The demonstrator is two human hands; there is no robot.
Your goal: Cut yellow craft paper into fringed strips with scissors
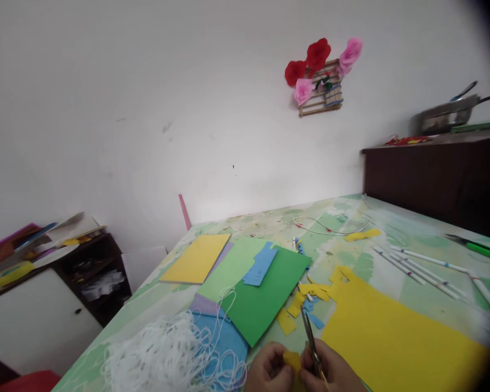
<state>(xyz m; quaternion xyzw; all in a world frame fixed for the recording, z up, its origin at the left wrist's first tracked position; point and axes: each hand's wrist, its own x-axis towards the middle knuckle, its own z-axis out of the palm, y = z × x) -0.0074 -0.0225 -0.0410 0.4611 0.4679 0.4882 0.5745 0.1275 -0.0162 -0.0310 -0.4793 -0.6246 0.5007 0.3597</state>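
Near the bottom of the head view, my left hand (271, 367) is closed on a small piece of yellow paper (293, 360). Close beside it, my right hand (330, 366) is closed around a pair of scissors (310, 337), whose blades point up and away from me. The right fingertips also reach the edge of the yellow piece. Small yellow and blue scraps (286, 321) lie just beyond the hands. To the right spreads a large yellow sheet (392, 326) with a ragged cut corner. A green sheet (269, 294) lies to the left, a blue piece (261, 265) on it.
A tangled heap of white string (159, 354) covers the table's near left. Behind it lies a yellow-orange sheet (198, 258). White paper sticks (420, 267) and a green-handled tool (485, 252) are at the right. A dark cabinet (433, 174) stands against the wall.
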